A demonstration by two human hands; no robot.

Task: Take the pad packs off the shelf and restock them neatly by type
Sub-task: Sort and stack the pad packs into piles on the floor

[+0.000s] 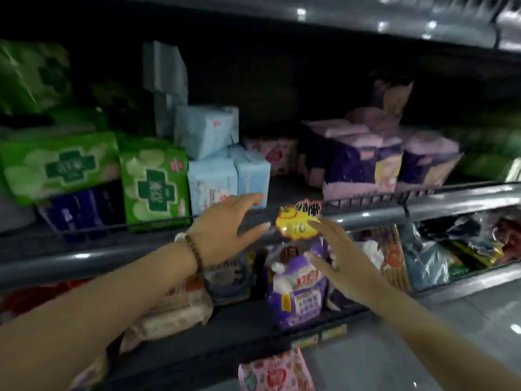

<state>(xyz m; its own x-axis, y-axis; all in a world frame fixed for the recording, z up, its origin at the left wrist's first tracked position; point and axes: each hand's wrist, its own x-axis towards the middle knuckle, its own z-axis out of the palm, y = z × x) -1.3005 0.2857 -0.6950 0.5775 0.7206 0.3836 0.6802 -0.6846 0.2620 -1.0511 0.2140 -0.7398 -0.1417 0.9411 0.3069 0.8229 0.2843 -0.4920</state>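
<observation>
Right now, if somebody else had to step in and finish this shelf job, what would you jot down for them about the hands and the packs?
Left hand: open, holding nothing, stretched toward the light blue packs.
Right hand: open, empty, in front of the yellow price tag on the shelf rail.
Packs: green packs on the left, light blue in the middle, purple packs on the right, a pink pack far back in the gap.
Done: colours roughly grouped.
Left: one green pack lies over a dark blue pack; the blue stack sits crooked; the gap looks unfilled.
</observation>
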